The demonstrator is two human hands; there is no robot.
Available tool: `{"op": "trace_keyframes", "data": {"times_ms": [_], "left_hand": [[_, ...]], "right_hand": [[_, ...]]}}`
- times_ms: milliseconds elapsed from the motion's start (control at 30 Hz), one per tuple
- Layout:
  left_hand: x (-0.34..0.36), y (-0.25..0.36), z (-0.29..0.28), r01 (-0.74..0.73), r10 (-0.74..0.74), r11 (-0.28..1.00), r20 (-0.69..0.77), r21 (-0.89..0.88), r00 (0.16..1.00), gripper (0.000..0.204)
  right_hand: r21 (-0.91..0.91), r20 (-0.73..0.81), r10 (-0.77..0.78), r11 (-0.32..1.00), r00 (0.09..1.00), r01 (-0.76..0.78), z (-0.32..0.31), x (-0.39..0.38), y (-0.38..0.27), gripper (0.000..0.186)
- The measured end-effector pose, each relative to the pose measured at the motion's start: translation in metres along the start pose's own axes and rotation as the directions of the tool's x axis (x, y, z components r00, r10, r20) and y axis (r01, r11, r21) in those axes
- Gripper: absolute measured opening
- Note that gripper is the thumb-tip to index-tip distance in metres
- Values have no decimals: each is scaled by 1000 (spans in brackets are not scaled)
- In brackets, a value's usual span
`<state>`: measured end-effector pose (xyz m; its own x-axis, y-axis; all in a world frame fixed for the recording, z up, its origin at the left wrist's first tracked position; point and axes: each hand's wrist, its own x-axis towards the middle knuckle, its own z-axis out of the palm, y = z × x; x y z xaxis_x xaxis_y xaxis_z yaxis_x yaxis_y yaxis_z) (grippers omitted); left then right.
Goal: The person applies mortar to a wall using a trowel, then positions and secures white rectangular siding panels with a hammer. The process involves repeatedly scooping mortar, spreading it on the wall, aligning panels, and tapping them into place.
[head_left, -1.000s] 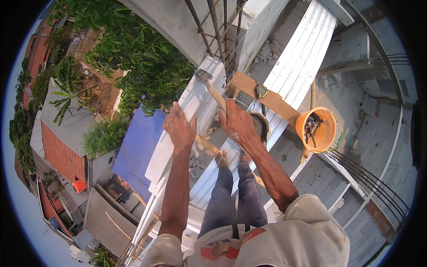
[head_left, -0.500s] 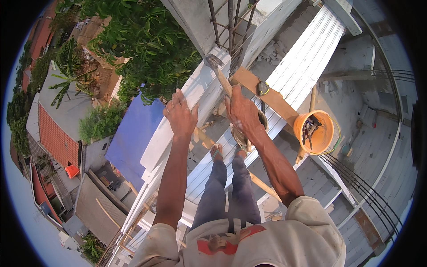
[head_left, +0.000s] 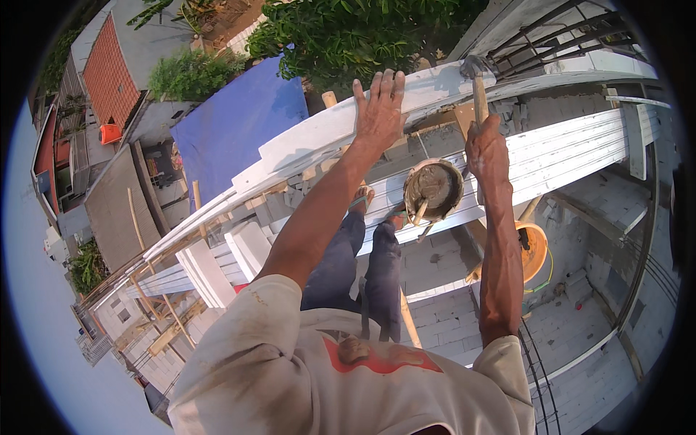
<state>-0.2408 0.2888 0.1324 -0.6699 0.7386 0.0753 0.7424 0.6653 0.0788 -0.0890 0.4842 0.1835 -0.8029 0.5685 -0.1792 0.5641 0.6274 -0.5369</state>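
Observation:
My left hand (head_left: 380,112) lies flat, fingers stretched out, on top of the pale block wall (head_left: 435,85). In my closed right hand (head_left: 489,156) is the wooden handle of a hammer (head_left: 481,101). The hammer's metal head is at the far right end of the top block, beside the steel bars; whether it touches the block I cannot tell. Between my forearms stands a bucket (head_left: 460,199) of wet grey mortar, with a wooden-handled tool (head_left: 420,212) stuck in it.
White ribbed planks (head_left: 565,141) run beneath the wall, and my feet are on them. An orange bucket (head_left: 535,250) stands partly behind my right forearm. Steel bars (head_left: 565,32) rise at the upper right. Beyond the wall, a blue tarp (head_left: 254,116) and roofs lie far below.
The view has turned, so the wall now runs more crosswise. My left hand is flatter on the wall. The mortar bucket has come into fuller view; the hammer stays in my right hand.

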Motion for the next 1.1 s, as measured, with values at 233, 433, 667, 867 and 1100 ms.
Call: {"op": "trace_keyframes", "data": {"times_ms": [233, 433, 667, 867, 1100], "left_hand": [[-108, -52, -23, 58, -127, 947, -204, -315, 971, 83], [-280, -90, 17, 586, -604, 687, 111, -430, 789, 64], [-260, -168, 70, 583, -668, 664, -21, -468, 744, 87], [-259, -270, 199, 268, -417, 334, 113, -904, 902, 77], [-252, -271, 223, 142, -430, 413, -56, -899, 901, 48]], "right_hand": [[-171, 72, 184, 971, 980, -169, -11, 5, -6, 32], [-124, 199, 202, 976, 959, -180, -18, 3, -25, 39], [-488, 180, -160, 842, 971, 229, -16, 31, 76, 26], [-235, 214, -157, 950, 964, 207, -43, 25, 40, 33], [-148, 143, 109, 985, 984, -88, -54, 14, -23, 40]]}}
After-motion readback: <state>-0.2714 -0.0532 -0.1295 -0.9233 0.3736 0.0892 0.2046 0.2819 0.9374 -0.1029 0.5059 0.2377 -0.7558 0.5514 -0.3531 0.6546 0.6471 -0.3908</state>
